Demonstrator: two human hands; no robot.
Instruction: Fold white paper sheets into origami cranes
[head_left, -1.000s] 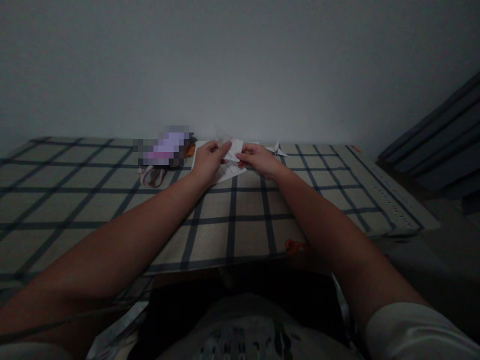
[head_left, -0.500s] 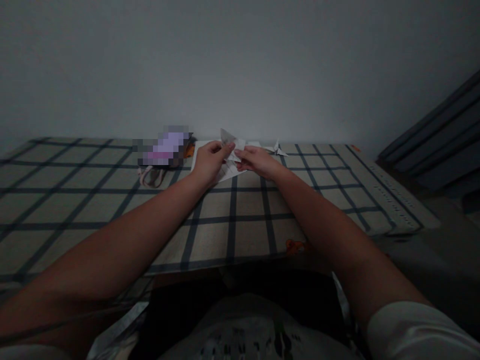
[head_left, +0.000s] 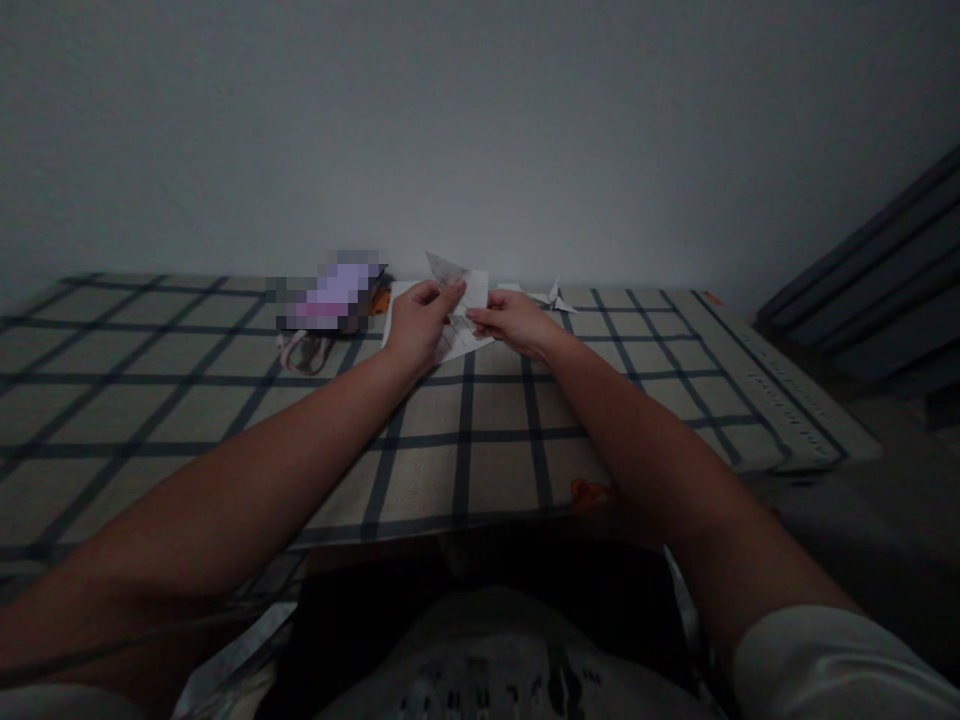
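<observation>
**Pointed flap raised above the fingers**

At the far left of the checked cloth (head_left: 225,400), a pixelated purple item (head_left: 330,295) is seen against the wall, with pinkish looped straps (head_left: 304,350) lying just in front of it. Neither has been shifted over the last second.

The folded paper (head_left: 459,285) is pinched at its left edge between thumb and forefinger of the left hand (head_left: 420,325). 1 second ago it was held low, close to the flat white sheet (head_left: 469,345) under the hands. Now it has been lifted, and a sharp triangular point is shown standing above the fingertips. The piece is therefore held in the air between the 2 hands, clear of the sheet, with its creases open to view. The paper looks thin, crisp and white, with faint printed marks too small to read.

The right edge is gripped in the same way by the right hand (head_left: 514,322), its fingers closed tight on the paper. Both wrists have hardly been moved.

Just right of that hand, a small finished paper crane (head_left: 553,297) is set on the cloth, wings spread. The cloth is soft, beige, crossed by dark lines, with an orange print (head_left: 589,492) near its front edge. Dark striped fabric (head_left: 862,300) is seen at the far right.
</observation>
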